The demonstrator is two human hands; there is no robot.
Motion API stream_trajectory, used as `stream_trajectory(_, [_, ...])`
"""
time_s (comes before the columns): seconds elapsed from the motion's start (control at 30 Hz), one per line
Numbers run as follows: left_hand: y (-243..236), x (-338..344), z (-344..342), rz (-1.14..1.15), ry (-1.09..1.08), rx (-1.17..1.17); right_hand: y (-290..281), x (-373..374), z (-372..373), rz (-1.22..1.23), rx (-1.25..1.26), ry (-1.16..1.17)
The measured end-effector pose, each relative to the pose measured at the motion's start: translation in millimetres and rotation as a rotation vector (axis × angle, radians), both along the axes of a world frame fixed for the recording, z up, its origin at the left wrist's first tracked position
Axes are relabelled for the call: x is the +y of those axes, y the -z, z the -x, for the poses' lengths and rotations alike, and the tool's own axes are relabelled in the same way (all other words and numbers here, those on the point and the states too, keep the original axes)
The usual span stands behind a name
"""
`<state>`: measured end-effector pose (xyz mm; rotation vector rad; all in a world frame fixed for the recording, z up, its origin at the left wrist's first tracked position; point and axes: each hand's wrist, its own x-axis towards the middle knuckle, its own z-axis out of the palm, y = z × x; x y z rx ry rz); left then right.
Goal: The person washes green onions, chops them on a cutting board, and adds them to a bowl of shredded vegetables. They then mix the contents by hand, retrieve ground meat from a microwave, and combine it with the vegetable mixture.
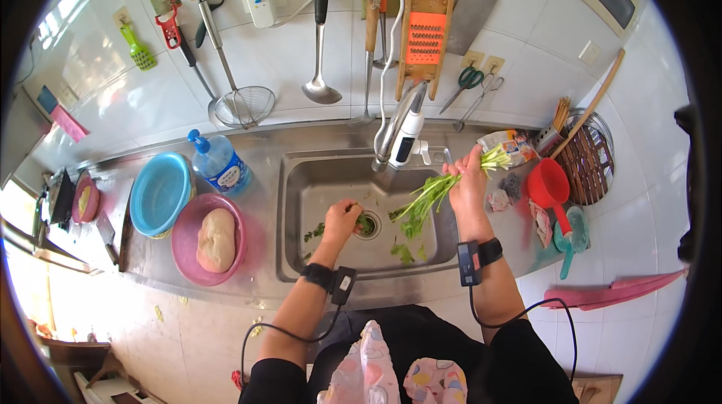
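Note:
My right hand (466, 178) grips a bunch of leafy green stems (425, 201) above the right part of the stainless sink (301, 174), pale ends pointing right and leaves hanging down. My left hand (342, 217) is over the sink near the drain (368, 226), fingers closed on small green leaves (362, 222). Loose leaves (404, 252) lie in the basin. The faucet (406, 133), with a white and black body, stands at the back of the sink.
Left are a blue basin (160, 189), a pink bowl with dough (214, 238) and a pump bottle (222, 163). Right are a red ladle (547, 182), a teal scoop (570, 227) and a round woven mat (583, 163). Utensils (320, 28) hang on the tiled wall.

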<state>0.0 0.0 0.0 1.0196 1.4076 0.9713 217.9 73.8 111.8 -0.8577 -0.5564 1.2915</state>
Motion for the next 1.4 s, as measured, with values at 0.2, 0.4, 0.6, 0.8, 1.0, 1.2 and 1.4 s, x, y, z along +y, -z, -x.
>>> stream_trajectory(0.2, [-31.4, -13.3, -49.0, -0.283, 0.164, 0.016, 4.8, -1.3, 12.4, 0.024, 0.083, 0.014])
stream_trajectory(0.4, [-32.2, -7.7, -65.3, -0.622, -0.058, 0.518, 9.0, -11.2, 23.9, 0.05, 0.093, -0.064])
stream_trajectory(0.6, [-15.1, 6.0, -55.2, -0.607, -0.091, 0.394, 12.3, -10.2, 23.6, 0.089, 0.074, -0.094])
stream_trajectory(0.8, [-14.5, -0.9, -2.8, -0.004, -0.057, -0.187, -2.4, 4.9, 2.6, 0.042, 0.109, 0.023])
stream_trajectory(1.0, [-24.0, -11.8, -41.1, -0.39, 0.21, 0.224, -1.1, 3.4, 17.3, 0.065, 0.13, 0.009])
stream_trajectory(1.2, [-21.3, -5.7, -46.9, -0.481, 0.234, 0.263, -4.2, 4.3, 21.9, 0.079, 0.102, -0.022])
stream_trajectory(1.4, [-19.6, -8.4, -28.2, -0.074, 0.093, -0.296, -2.7, 7.9, 11.6, 0.09, 0.198, -0.045])
